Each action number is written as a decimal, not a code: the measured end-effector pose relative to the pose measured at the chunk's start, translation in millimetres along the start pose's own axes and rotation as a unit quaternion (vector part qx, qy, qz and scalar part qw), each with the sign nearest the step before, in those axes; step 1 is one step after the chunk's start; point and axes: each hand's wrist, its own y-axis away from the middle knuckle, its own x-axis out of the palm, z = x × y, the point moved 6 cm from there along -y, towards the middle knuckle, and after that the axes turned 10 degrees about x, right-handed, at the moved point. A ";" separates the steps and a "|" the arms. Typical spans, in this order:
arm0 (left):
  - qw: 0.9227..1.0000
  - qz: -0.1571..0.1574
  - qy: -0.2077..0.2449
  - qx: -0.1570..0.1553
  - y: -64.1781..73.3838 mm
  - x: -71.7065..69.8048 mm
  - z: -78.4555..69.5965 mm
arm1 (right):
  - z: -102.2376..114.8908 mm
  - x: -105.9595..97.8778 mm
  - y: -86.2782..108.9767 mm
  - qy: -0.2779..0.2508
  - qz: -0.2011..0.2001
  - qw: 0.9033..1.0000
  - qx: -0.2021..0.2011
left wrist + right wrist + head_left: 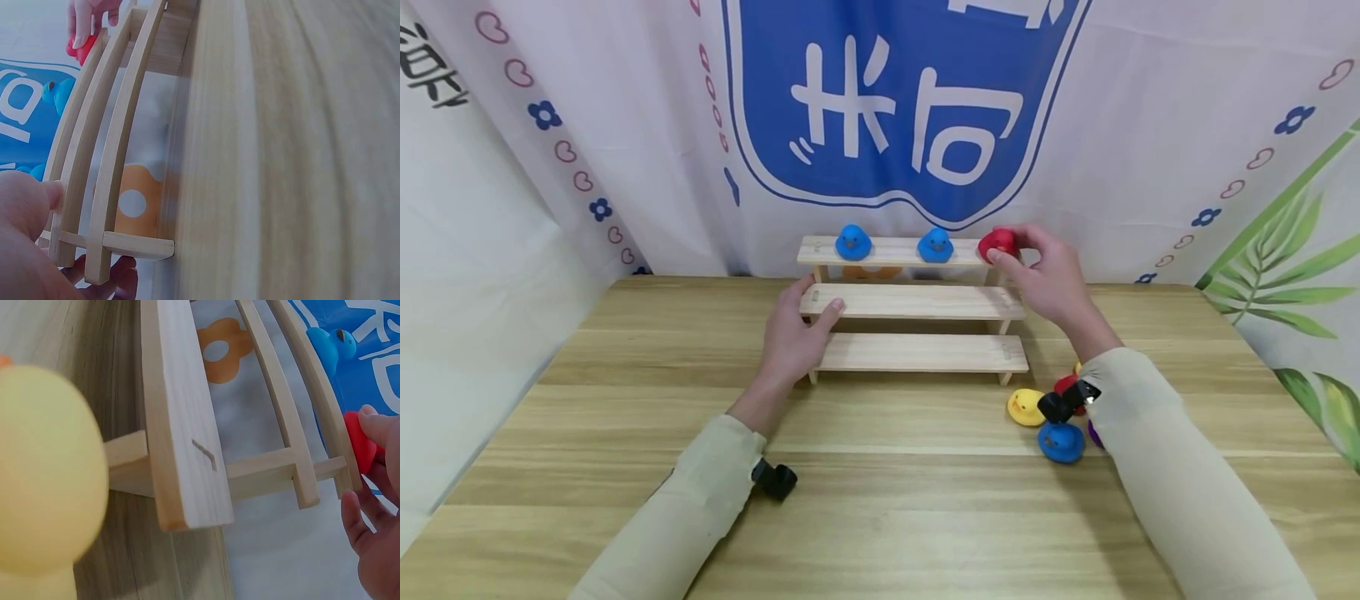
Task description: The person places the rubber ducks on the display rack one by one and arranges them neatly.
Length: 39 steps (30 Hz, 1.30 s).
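A three-step wooden rack (917, 352) stands at the back of the table. My right hand (1051, 271) pinches a red rubber duck (992, 247) at the right end of the top step; in the right wrist view the red duck (359, 442) sits against that step. Two blue rubber ducks, one at left (853, 242) and one near the middle (936, 246), stand on the same step. My left hand (796, 329) grips the rack's left end, its thumb over the middle step and fingers behind, as the left hand (28, 237) shows in the left wrist view.
Right of the rack, partly under my right forearm, lies a group of ducks: a yellow duck (1026, 407), a blue duck (1061, 442), and red and purple ones partly hidden. A printed white curtain (647, 150) hangs behind the wooden table (880, 517).
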 end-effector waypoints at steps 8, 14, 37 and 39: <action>1.000 0.000 -0.002 -0.002 -0.3 0.7 1.1 | -4.0 4.5 -2.6 -0.012 -0.005 1.000 0.010; 1.000 -0.001 -0.005 -0.003 -0.8 -0.4 1.5 | -2.6 6.4 -4.7 -0.013 -0.005 1.000 0.010; 1.000 -0.004 0.000 -0.006 0.2 0.8 1.7 | -9.0 -20.8 24.1 -0.012 0.009 1.000 0.005; 1.000 -0.004 0.001 -0.005 0.1 0.7 1.9 | -11.7 -24.6 29.6 -0.007 0.005 1.000 0.006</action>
